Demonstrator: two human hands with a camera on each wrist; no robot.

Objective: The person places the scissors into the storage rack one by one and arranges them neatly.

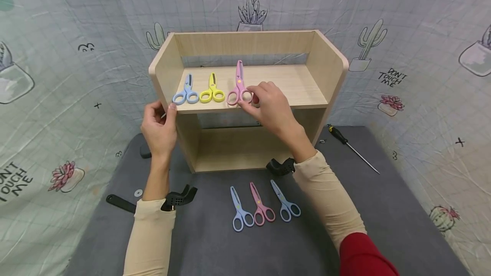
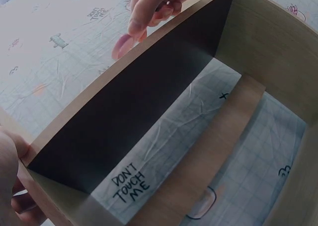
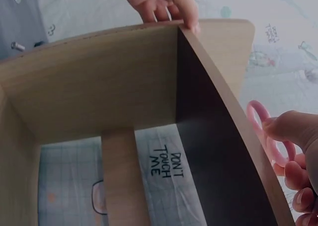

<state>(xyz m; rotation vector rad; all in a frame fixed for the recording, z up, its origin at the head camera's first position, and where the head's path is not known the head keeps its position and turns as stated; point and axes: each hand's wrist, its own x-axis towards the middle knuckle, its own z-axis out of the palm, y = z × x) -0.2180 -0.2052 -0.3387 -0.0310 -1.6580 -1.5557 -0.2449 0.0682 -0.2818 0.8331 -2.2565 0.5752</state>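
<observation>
Left hand [image 1: 159, 127] gripped wooden shelf [image 1: 284, 81] at left edge, fingers curled. Rightward on upper board: blue scissors [image 1: 187, 92], yellow scissors [image 1: 212, 88], pink scissors [image 1: 239, 81], right loop pinched by right hand [image 1: 274, 107], thumb against fingers. Dark grey worktop [image 1: 215, 250] below; patterned cloth [image 1: 115, 54] around. Left fingers partly hidden; pink blades unseen in wrist views.

Cactus-print cloth [image 1: 426, 37]; grey surface [image 1: 395, 220]
</observation>
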